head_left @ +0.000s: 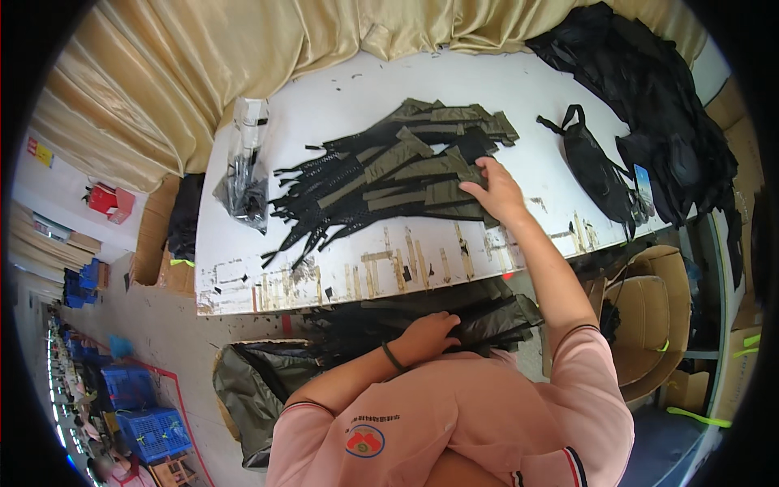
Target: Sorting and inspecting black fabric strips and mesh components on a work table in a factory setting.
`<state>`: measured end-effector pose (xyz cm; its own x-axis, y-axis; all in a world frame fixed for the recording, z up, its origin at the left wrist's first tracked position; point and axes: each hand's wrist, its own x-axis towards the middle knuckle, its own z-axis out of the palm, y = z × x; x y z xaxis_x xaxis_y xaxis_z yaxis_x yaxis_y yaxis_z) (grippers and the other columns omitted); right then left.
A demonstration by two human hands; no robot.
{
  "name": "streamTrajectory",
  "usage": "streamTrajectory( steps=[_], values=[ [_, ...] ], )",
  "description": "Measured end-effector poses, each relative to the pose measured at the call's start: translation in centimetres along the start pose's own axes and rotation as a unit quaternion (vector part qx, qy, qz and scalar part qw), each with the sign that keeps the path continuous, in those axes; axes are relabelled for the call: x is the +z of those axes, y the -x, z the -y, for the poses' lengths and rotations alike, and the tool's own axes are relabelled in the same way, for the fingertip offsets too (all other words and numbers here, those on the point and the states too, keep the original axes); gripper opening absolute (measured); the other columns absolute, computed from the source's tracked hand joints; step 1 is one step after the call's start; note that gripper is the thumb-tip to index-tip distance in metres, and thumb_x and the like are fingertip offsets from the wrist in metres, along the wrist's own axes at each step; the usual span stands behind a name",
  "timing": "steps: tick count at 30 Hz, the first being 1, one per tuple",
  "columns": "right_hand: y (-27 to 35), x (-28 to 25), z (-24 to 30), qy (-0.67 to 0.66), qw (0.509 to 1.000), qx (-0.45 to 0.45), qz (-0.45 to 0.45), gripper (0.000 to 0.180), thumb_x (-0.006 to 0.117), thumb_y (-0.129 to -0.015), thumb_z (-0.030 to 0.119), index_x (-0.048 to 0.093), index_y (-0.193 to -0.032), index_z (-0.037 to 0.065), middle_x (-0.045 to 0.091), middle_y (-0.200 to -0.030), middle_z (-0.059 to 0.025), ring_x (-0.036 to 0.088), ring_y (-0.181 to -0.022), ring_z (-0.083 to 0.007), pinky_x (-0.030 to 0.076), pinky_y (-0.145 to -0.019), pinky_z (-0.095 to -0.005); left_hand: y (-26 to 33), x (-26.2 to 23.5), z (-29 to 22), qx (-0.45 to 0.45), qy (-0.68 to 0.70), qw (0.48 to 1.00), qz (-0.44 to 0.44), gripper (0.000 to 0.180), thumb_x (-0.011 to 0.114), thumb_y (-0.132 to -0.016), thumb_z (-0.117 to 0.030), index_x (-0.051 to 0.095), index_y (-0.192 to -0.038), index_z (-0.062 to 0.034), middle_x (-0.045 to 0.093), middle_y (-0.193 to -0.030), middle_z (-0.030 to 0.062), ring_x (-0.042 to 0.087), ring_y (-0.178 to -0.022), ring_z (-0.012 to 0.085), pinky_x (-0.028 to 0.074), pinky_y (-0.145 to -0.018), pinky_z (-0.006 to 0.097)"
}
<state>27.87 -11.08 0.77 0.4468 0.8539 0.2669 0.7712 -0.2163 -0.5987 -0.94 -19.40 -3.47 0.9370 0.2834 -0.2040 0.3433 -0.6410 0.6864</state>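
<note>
Olive and black fabric pieces (389, 174) with mesh parts and narrow black straps lie in overlapping rows on the white table. My right hand (499, 195) reaches over their right end, thumb and fingers apart, the fingertips touching the olive ends. More olive and black fabric pieces (503, 312) rest in a bundle across my lap, below the table edge. On that bundle is my left hand (426, 337), its fingers together and curled over the fabric; the fingertips are partly lost against the dark cloth.
A clear plastic bag (246, 174) of dark items lies at the table's left. To the right are a black strapped pouch (596, 170) and a heap of black fabric (649, 89). Cardboard boxes (649, 308) stand below right, an olive-lined box (256, 390) at my left. Gold curtains (268, 40) hang behind.
</note>
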Motion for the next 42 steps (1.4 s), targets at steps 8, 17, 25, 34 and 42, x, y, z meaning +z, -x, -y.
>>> streamTrajectory(
  steps=[8,17,25,34,42],
  values=[
    [-1.9,2.7,2.7,-0.135,0.986,-0.049,-0.084,0.035,0.066,-0.075,0.002,0.054,-0.106,0.01,0.056,-0.074,-0.0068,0.056,-0.073,-0.0248,0.046,-0.067,-0.0352,1.1,-6.3,2.0,0.036,0.125,0.97,-0.203,0.035,0.07,-0.08,-0.015,0.057,-0.111,-0.0039,0.056,-0.1,0.0143,0.056,-0.093,0.0321,0.047,-0.083,0.038],
    [14.3,-7.6,4.9,-0.279,0.948,-0.082,0.129,0.026,0.061,-0.081,0.0,0.051,-0.104,0.001,0.05,-0.099,-0.0068,0.047,-0.095,-0.0172,0.037,-0.09,-0.0278,-5.1,-12.0,-0.2,0.234,0.094,0.935,-0.25,0.035,0.066,-0.077,-0.019,0.058,-0.108,-0.0041,0.059,-0.106,0.0162,0.054,-0.103,0.0354,0.044,-0.089,0.044],
    [15.1,-5.6,7.6,-0.1,0.993,-0.056,0.011,0.043,0.058,-0.086,0.004,0.044,-0.127,0.0,0.049,-0.122,-0.0148,0.048,-0.11,-0.0255,0.036,-0.098,-0.0346,-7.1,-9.6,-2.1,0.129,0.187,0.918,-0.324,0.024,0.062,-0.071,-0.023,0.056,-0.077,-0.0008,0.059,-0.074,0.02,0.059,-0.071,0.0383,0.044,-0.06,0.045],
    [13.7,-3.7,6.0,-0.069,0.989,-0.099,0.084,0.036,0.047,-0.094,0.004,0.046,-0.13,0.001,0.059,-0.114,-0.0215,0.06,-0.099,-0.0308,0.046,-0.088,-0.0366,-5.6,-9.1,-1.7,0.067,0.204,0.91,-0.355,0.03,0.078,-0.067,-0.025,0.057,-0.072,-0.0041,0.062,-0.071,0.0129,0.061,-0.068,0.0329,0.046,-0.059,0.041],
    [12.7,-4.6,6.2,-0.006,0.975,-0.147,0.165,0.017,0.049,-0.092,0.004,0.06,-0.103,-0.003,0.062,-0.096,-0.0201,0.06,-0.08,-0.0331,0.047,-0.071,-0.0359,-5.4,-8.1,-0.8,0.065,0.133,0.949,-0.278,0.035,0.082,-0.064,-0.03,0.057,-0.07,-0.0056,0.062,-0.068,0.0116,0.062,-0.069,0.0325,0.047,-0.059,0.041]
  ],
)
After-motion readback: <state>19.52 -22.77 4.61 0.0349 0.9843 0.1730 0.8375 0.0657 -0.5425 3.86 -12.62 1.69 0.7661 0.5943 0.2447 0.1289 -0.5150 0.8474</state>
